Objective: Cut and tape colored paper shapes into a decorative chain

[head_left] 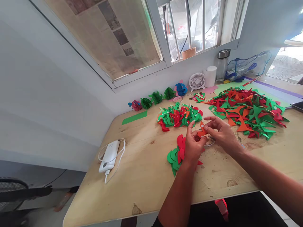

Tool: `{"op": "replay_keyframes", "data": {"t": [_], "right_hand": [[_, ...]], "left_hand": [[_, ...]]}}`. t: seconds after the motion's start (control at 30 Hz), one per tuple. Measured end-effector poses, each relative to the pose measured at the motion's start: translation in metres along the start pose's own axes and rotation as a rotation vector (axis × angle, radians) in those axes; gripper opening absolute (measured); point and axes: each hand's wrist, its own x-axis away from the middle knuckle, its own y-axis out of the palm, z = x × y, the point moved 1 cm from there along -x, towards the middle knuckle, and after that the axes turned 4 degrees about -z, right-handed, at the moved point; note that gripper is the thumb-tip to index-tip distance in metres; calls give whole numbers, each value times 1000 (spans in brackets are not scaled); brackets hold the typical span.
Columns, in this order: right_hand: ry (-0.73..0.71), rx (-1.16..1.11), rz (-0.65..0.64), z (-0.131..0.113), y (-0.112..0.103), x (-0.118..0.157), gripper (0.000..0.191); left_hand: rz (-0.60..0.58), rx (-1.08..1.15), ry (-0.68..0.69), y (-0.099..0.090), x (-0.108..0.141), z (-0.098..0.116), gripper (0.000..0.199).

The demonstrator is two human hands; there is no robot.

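My left hand [193, 145] and my right hand [222, 134] meet over the table, both closed on an orange paper cutout [201, 132] with small white patches on it. The fingers of each hand pinch its edges. Just under my right hand shows part of a pale ring [210, 144], mostly covered. Beside my left wrist lie green paper cutouts [174, 159] and red paper cutouts [181, 146], partly hidden by the arm. Beyond my hands is a heap of green and red cutouts [176, 117] with white patches.
A large pile of red, orange and green scraps [246, 113] spreads at the right. Along the wall stand folded paper figures [156, 97], a small fan [197, 82], a white cylinder [210, 76] and a glass bottle [222, 66]. A power bank [110, 156] with its cable lies left.
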Motion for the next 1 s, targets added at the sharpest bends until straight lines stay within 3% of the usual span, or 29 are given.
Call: {"op": "replay_keyframes", "data": {"t": [0.37,0.8,1.0], "right_hand": [[62,-129,91,-2,-6,-2,44],[172,-292,133,-6,-7,1,48],[166,-295,136,-3,-5,0,48]], "left_hand": [[95,-28,90,-5,1,1,63],[34,-774,467,5,12,-3,79],[37,-968,494,6,12,-6,82]]}}
